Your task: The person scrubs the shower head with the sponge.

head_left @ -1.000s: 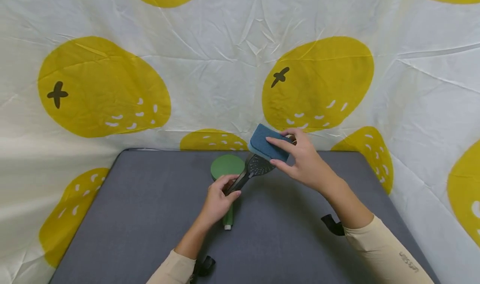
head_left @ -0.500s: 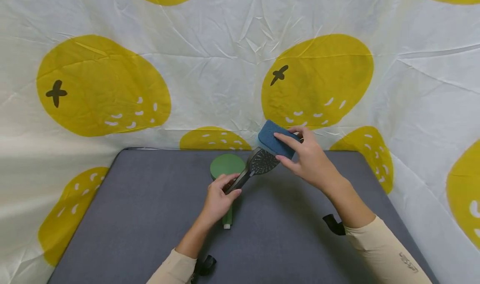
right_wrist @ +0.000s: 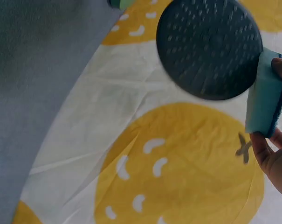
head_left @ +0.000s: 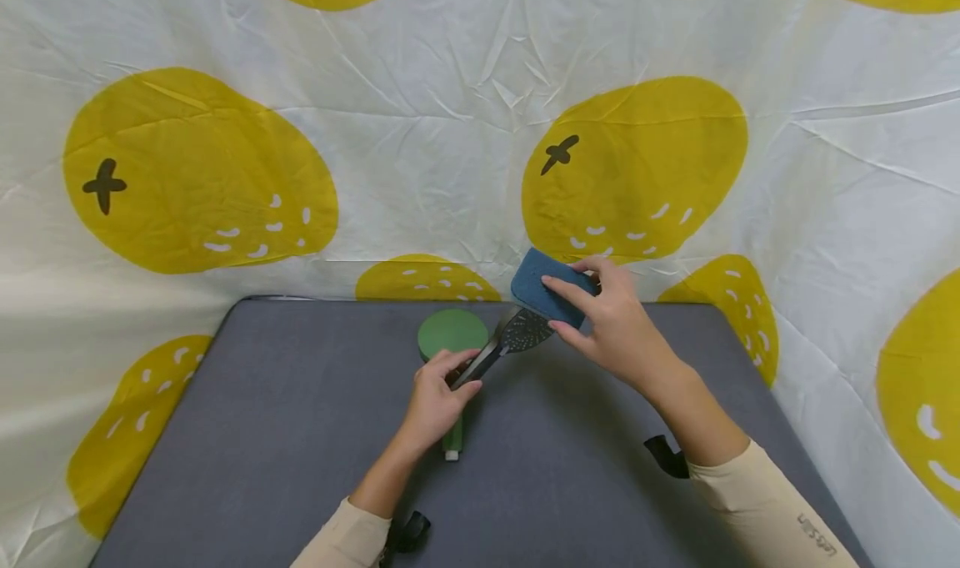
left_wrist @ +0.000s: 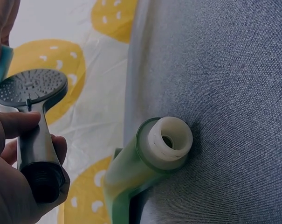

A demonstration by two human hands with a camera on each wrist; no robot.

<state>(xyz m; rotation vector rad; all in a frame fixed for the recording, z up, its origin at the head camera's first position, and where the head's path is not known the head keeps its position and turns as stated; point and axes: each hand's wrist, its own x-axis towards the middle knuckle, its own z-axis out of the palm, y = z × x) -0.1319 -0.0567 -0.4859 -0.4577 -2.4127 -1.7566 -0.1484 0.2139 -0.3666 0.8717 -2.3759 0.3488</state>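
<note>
Black shower head point(head_left: 525, 332) and blue sponge point(head_left: 546, 289) held above grey desk point(head_left: 315, 434).
Left hand point(head_left: 437, 397) grips the handle point(left_wrist: 34, 144); right hand point(head_left: 618, 322) pinches the sponge at the edge of the spray face point(right_wrist: 208, 46).

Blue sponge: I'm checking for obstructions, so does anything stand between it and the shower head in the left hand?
Nothing visible stands between the blue sponge and the dark shower head; in the right wrist view their edges meet or overlap. The green shower head lies on the table, out of the way.
</note>
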